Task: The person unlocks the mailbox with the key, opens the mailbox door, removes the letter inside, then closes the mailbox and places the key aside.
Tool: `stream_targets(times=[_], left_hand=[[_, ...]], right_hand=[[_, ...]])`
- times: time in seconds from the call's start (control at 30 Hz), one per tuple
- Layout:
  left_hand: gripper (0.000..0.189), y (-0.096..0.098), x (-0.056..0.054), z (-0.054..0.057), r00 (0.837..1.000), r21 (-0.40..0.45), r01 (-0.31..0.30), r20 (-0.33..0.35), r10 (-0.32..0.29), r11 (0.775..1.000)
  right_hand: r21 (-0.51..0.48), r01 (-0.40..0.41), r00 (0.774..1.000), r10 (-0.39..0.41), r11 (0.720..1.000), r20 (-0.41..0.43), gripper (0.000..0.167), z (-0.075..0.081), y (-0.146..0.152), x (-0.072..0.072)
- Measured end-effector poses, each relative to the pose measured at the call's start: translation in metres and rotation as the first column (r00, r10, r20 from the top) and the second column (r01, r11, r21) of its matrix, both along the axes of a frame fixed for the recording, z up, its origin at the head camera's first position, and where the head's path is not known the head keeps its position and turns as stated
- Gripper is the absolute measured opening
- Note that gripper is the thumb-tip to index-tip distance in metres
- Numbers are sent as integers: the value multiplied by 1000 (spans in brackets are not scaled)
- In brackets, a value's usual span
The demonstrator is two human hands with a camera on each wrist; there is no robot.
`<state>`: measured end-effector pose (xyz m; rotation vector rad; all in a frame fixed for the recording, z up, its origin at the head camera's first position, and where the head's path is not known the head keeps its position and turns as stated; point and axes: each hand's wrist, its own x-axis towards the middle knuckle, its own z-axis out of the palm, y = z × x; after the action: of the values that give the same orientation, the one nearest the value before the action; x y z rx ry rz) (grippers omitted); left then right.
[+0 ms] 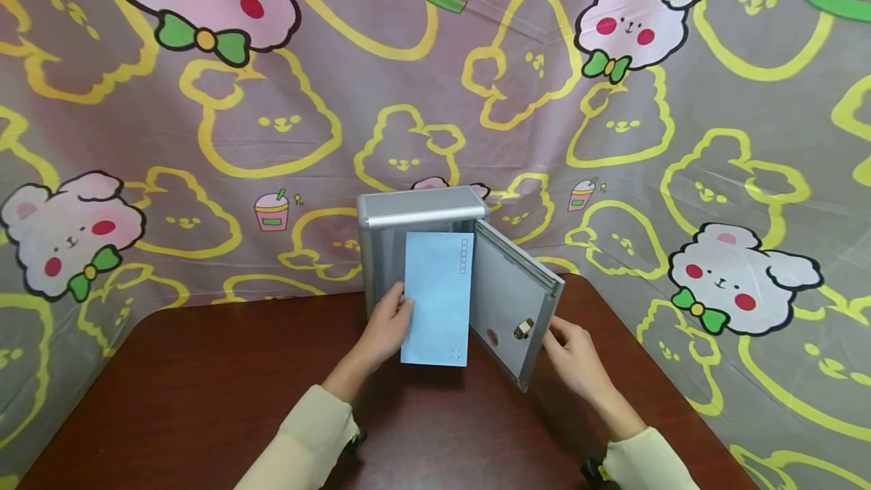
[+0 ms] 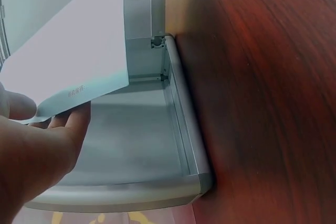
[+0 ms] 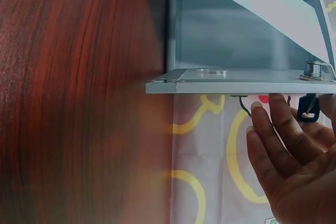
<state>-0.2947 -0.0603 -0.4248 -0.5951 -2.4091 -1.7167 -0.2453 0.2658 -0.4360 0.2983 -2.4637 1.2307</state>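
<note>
In the head view my left hand (image 1: 389, 320) pinches a pale blue envelope (image 1: 438, 297) by its left edge, upright before the mouth of a silver metal mailbox (image 1: 422, 207). The left wrist view has the thumb on one face of the envelope (image 2: 79, 51) and curled fingers behind. The box's door (image 1: 506, 301) stands swung out to the right, with a cam lock (image 1: 523, 328) on its inner side. My right hand (image 1: 574, 354) is at the door's free edge. From the right wrist, its loosely extended fingers (image 3: 286, 135) touch the outer face beside a black-headed key (image 3: 308, 107).
The box stands on a dark red-brown wooden table (image 1: 204, 376), near its back edge. Behind and around hangs a grey cloth (image 1: 408, 82) with cartoon rabbits and yellow outlines. The open door juts out toward the front right.
</note>
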Motion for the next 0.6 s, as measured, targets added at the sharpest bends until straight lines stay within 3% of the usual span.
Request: stream_targets(times=[0.6], left_hand=[[40, -15, 7, -2, 999, -62, -48, -13, 48, 997]], right_hand=[[4, 5, 1000, -5, 1000, 9, 27, 0, 1, -2]])
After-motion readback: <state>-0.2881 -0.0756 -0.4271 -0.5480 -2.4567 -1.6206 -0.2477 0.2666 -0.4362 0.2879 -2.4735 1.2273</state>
